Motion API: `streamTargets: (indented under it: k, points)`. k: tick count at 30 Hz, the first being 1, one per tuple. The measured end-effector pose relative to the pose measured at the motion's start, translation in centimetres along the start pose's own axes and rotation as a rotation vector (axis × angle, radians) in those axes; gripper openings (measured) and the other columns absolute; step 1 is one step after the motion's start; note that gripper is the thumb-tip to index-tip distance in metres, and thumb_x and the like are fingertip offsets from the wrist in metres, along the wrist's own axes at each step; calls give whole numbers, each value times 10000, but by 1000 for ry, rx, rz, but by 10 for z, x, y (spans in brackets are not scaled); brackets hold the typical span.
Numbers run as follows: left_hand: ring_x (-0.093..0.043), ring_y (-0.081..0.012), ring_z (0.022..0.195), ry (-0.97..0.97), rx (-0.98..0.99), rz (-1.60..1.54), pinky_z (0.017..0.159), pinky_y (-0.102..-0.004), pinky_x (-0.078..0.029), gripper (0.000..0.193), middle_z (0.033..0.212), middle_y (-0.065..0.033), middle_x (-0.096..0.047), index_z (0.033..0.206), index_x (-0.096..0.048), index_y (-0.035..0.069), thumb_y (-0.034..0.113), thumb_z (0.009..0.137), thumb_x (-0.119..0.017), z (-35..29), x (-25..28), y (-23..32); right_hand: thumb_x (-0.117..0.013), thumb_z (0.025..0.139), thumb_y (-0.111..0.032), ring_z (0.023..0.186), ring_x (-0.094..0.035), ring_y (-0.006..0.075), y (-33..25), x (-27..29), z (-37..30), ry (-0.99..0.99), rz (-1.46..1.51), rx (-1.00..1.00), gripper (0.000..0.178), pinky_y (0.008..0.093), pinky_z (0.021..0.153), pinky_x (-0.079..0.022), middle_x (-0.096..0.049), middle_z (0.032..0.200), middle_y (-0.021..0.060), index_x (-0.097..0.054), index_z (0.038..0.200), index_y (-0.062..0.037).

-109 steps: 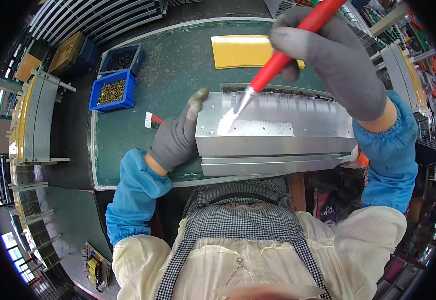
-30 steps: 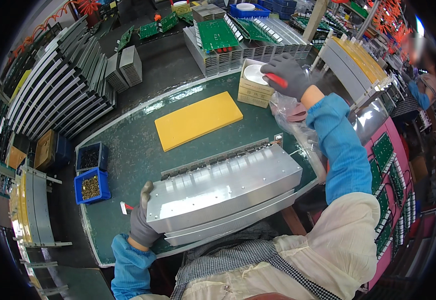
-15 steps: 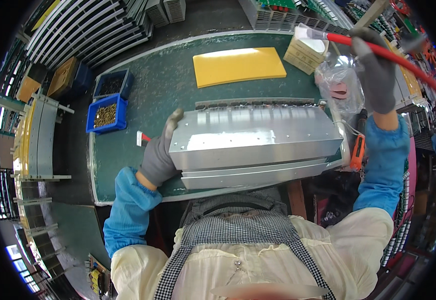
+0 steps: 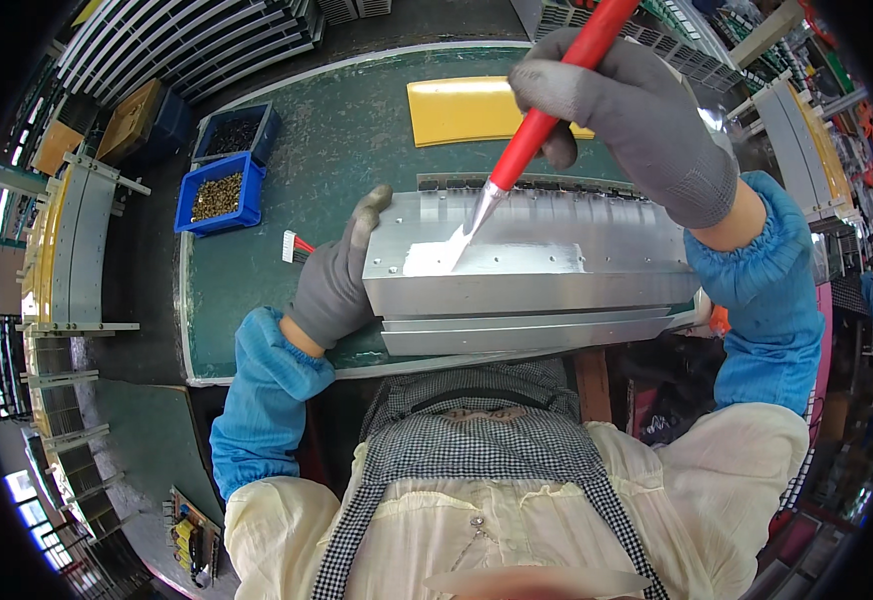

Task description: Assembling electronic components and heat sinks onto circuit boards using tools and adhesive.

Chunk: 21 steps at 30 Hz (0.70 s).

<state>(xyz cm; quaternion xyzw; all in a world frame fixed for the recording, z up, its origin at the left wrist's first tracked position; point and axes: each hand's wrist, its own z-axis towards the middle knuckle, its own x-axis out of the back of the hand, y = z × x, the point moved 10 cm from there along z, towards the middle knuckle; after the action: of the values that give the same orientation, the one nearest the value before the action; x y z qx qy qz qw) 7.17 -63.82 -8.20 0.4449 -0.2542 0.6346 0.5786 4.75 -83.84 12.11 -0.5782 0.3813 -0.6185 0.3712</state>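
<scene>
A long silvery metal housing [image 4: 527, 295] lies in front of me, with small holes and a white pasty patch [image 4: 547, 259] on its upper face. Its left end is gripped by my gloved left hand [image 4: 337, 285], thumb pointing up along the edge. My gloved right hand [image 4: 647, 120] is closed around the red handle of a brush [image 4: 532, 140]. The brush's tip touches the left part of the white patch. Along the housing's far edge runs a row of dark components [image 4: 557, 186], partly hidden by the right hand.
A yellow sheet [image 4: 462, 112] lies on the green table [image 4: 307, 130] beyond the housing. To the left stand a blue bin [image 4: 247, 205] of brass-coloured small parts and another bin [image 4: 237, 132] of dark parts. A white connector with red wires [image 4: 293, 246] lies beside my left hand.
My right hand has brought the brush from the box at the far right, leftward and down onto the housing. The left hand keeps its grip; the whole view has shifted slightly.
</scene>
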Motion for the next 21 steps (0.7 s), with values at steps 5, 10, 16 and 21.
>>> streamTargets:
  k: [5,10,16,21]
  points:
    - [-428,-284,1319,-57,-18,59,1134,-338,-343,719,1438,-198,-368,1486,-148,-2,296,963,-541,5,8,7,-628,899,-373,631,-606,89,1,-4,8,-124,-58,46,359,224,634,-508,-610,783,45,-638,988,-26]
    - [-436,-287,1294,-129,-82,114,1127,-357,-345,711,1437,-198,-366,1487,-211,16,330,949,-554,13,7,13,-629,891,-357,601,-584,75,12,23,-6,-12,-88,-89,346,212,579,-493,-598,768,40,-632,978,-22]
    - [-418,-303,1298,-143,150,-118,1123,-402,-336,726,1444,-192,-338,1491,-264,71,373,917,-592,14,10,6,-631,872,-322,565,-564,68,39,57,-22,-114,-41,-108,315,214,519,-469,-596,743,44,-627,961,-19]
    - [-415,-338,1302,-139,213,-135,1113,-431,-347,775,1449,-194,-317,1486,-259,36,422,905,-596,5,7,-3,-612,864,-316,517,-534,72,56,90,-40,-67,-79,-131,308,211,461,-421,-621,746,69,-620,934,-17]
